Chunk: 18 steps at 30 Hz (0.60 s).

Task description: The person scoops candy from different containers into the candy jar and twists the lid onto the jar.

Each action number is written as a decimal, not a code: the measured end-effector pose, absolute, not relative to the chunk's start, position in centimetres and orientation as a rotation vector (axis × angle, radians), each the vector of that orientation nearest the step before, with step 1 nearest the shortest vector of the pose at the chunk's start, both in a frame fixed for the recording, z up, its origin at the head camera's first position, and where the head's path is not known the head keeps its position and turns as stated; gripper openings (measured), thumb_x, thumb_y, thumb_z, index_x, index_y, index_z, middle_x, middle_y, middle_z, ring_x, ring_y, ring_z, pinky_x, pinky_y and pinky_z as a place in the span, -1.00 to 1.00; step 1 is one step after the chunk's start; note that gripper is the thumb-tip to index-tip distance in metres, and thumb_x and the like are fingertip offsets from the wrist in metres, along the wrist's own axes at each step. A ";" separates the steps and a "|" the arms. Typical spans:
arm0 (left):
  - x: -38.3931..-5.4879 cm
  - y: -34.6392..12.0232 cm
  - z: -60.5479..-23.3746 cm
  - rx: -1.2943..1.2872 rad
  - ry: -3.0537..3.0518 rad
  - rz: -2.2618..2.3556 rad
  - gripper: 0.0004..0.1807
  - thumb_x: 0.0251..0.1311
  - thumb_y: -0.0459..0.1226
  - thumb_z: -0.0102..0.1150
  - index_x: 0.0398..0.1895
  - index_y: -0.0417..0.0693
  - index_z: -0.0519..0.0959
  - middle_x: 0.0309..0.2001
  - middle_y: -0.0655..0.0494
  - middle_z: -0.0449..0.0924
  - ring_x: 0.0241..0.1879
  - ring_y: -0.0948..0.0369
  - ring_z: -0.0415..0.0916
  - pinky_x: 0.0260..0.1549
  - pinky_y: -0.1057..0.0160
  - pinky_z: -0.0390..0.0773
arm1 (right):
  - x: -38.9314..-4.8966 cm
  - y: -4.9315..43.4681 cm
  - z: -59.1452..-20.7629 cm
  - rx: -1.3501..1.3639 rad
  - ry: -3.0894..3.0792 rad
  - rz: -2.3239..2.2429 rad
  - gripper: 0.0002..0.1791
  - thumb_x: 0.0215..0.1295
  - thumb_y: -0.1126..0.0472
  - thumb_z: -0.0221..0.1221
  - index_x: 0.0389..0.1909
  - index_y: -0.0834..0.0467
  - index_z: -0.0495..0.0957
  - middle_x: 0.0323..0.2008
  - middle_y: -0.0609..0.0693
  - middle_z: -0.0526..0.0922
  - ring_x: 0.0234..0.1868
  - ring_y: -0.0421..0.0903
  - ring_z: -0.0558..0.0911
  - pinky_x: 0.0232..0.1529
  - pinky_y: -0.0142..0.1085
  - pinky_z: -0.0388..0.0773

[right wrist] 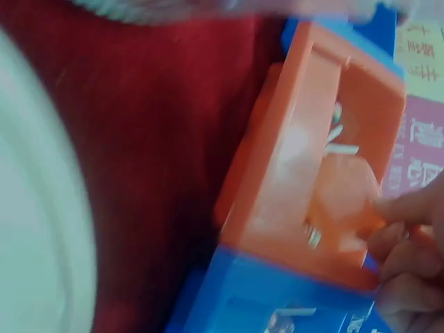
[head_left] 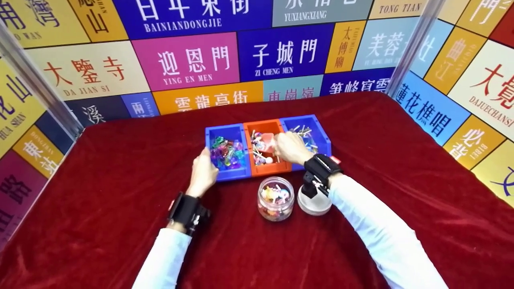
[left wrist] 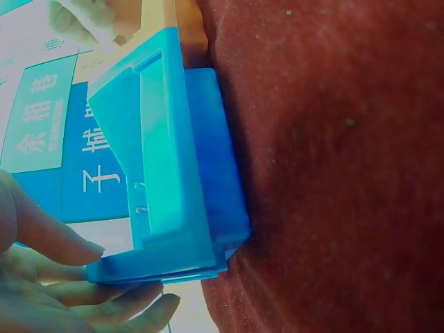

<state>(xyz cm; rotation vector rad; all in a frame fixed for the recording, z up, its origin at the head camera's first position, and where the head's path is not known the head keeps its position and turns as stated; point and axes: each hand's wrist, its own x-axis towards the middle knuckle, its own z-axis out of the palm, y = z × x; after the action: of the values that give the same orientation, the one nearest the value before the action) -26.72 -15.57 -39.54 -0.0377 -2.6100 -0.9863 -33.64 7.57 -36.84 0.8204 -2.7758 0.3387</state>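
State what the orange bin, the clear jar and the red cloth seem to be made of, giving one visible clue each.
Orange bin: probably moulded plastic, fairly glossy; its smooth, evenly coloured front catches pale highlights.
Clear jar: glass or clear plastic, shiny; contents show through, but the look leaves which open.
Red cloth: fabric, perhaps velvet; soft, patchy sheen.

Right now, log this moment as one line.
left hand: grips edge of left blue bin | right hand: pinches translucent piece at orange bin | jar: open, colourful pieces inside | white lid: beside jar
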 end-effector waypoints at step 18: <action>-26.8 -15.5 -39.4 -0.030 -2.634 -0.971 -0.45 -0.16 -0.62 -0.13 0.06 -0.53 0.28 -0.20 -0.41 0.49 -0.17 -0.21 0.46 -0.12 -0.03 0.45 | -34.2 8.7 -37.1 0.869 -2.744 0.594 -0.85 0.13 0.31 0.07 -0.48 0.32 0.55 -0.51 0.17 0.62 -0.45 0.10 0.59 -0.37 -0.08 0.52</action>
<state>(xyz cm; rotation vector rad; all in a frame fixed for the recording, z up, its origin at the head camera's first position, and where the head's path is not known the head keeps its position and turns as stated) -26.82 -15.48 -39.40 -0.0303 -2.6338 -0.9711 -34.16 8.69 -37.08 0.8686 -2.7444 0.5943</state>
